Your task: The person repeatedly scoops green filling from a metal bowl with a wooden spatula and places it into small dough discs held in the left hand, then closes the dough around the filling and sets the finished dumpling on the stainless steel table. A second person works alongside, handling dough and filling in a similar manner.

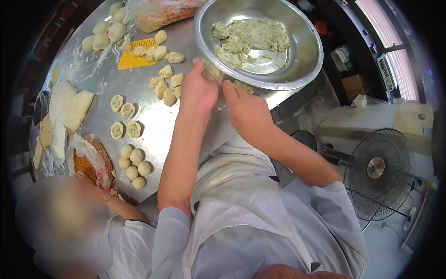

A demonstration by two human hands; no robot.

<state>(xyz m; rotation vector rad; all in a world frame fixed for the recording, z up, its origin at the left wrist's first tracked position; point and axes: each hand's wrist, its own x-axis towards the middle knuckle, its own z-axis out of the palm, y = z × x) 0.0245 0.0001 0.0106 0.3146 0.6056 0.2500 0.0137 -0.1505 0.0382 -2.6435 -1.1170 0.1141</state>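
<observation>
My left hand (199,89) is beside the near rim of a steel bowl (306,66), its fingers around a pale, blurred piece of dough (212,72). My right hand (250,110) is closed, with the index finger reaching towards that dough. A thin, light tool (220,82) seems to run from it to the dough; its handle is hidden in the hand. Green-flecked filling (258,36) lies in the bowl. More dough pieces (244,86) show partly behind my right hand. Cut dough lumps (169,97) lie left of my left hand.
On the steel table (153,132) are filled open dough cups (128,110), closed dough balls (136,156), larger balls (116,32), a yellow scraper (136,61) and a dough sheet (71,104). A co-worker's hand (99,190) touches a bag of orange-brown filling (85,164). A fan (378,174) stands right.
</observation>
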